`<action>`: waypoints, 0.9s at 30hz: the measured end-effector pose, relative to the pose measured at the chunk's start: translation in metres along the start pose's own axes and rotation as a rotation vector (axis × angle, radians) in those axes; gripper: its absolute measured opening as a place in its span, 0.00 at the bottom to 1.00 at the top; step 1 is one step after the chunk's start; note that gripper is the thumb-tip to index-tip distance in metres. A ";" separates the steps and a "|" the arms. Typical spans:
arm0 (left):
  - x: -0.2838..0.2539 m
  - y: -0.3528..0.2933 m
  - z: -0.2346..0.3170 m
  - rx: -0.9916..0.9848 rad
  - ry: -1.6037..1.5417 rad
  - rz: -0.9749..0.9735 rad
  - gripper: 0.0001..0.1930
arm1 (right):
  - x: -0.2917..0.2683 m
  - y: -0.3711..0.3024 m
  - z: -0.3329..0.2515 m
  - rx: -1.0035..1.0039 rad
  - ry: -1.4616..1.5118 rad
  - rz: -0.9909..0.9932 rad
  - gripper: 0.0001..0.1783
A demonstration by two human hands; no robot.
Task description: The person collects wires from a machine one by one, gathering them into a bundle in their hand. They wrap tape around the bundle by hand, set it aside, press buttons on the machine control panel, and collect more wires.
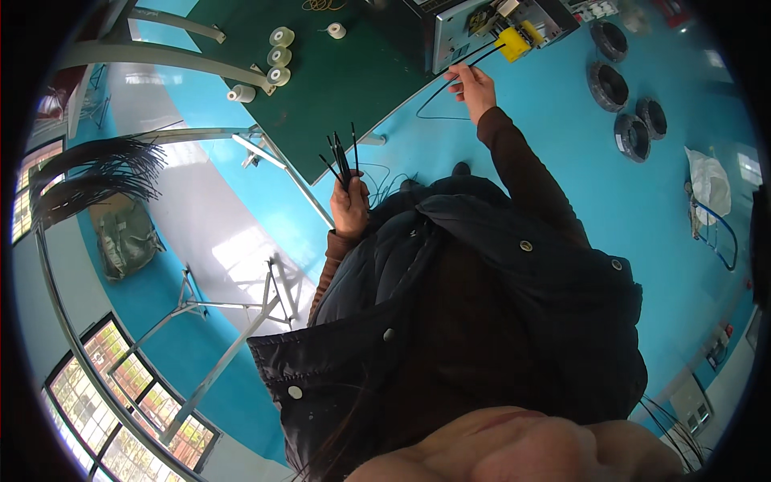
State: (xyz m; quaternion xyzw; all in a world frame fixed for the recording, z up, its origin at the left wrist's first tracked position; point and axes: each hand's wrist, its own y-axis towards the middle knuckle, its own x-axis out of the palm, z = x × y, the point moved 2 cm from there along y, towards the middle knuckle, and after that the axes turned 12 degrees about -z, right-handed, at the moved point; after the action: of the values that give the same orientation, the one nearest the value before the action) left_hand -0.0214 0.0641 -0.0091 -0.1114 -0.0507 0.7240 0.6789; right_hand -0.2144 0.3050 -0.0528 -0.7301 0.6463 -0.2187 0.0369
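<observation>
My left hand (351,206) is closed around a bunch of black wires (344,161), whose ends stick up above the fist. Farther off to the right, my right hand (474,87) pinches a black wire (461,69) close to a machine (514,32). That wire runs toward the yellow part (514,43) on the machine's front; whether it enters the part I cannot tell. A thin dark line loops from near my right hand down over the floor.
Tape rolls (279,56) and a white spool (336,30) stand on the green table (337,88). Black wire coils (608,86) lie on the blue floor at right. Many black wires hang over a metal rack (100,173) at left. A white bag (708,183) sits far right.
</observation>
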 end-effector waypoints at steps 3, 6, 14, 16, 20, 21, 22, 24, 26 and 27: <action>-0.001 0.001 -0.004 -0.008 -0.011 -0.029 0.06 | 0.004 -0.002 0.008 0.003 -0.063 -0.015 0.14; -0.003 0.001 -0.010 -0.014 -0.072 -0.018 0.07 | 0.009 -0.004 0.015 0.045 -0.065 -0.041 0.13; 0.000 0.004 -0.003 0.050 0.017 -0.065 0.11 | -0.004 -0.008 0.010 0.026 -0.050 0.033 0.14; 0.001 0.008 -0.006 0.043 0.048 -0.082 0.10 | -0.007 -0.007 0.013 0.013 -0.076 0.029 0.14; 0.005 0.013 0.001 0.026 0.060 -0.067 0.08 | 0.000 -0.012 0.032 0.031 -0.122 0.004 0.14; 0.005 0.015 0.000 0.010 0.007 -0.055 0.07 | 0.005 -0.015 0.038 0.052 -0.118 -0.028 0.14; 0.003 0.014 0.000 -0.007 -0.043 -0.036 0.07 | 0.013 -0.022 0.042 0.044 -0.158 -0.065 0.13; 0.003 0.018 -0.004 0.000 -0.050 -0.032 0.07 | 0.025 -0.035 0.053 -0.010 -0.252 -0.143 0.13; 0.008 0.024 -0.004 -0.018 -0.047 -0.050 0.07 | 0.037 -0.054 0.062 -0.062 -0.340 -0.219 0.12; 0.008 0.026 -0.003 -0.018 -0.048 -0.059 0.07 | 0.047 -0.065 0.061 -0.169 -0.487 -0.318 0.12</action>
State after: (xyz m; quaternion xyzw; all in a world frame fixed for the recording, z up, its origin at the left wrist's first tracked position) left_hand -0.0468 0.0704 -0.0187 -0.0984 -0.0769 0.7058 0.6973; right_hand -0.1285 0.2563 -0.0737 -0.8535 0.5122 0.0144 0.0950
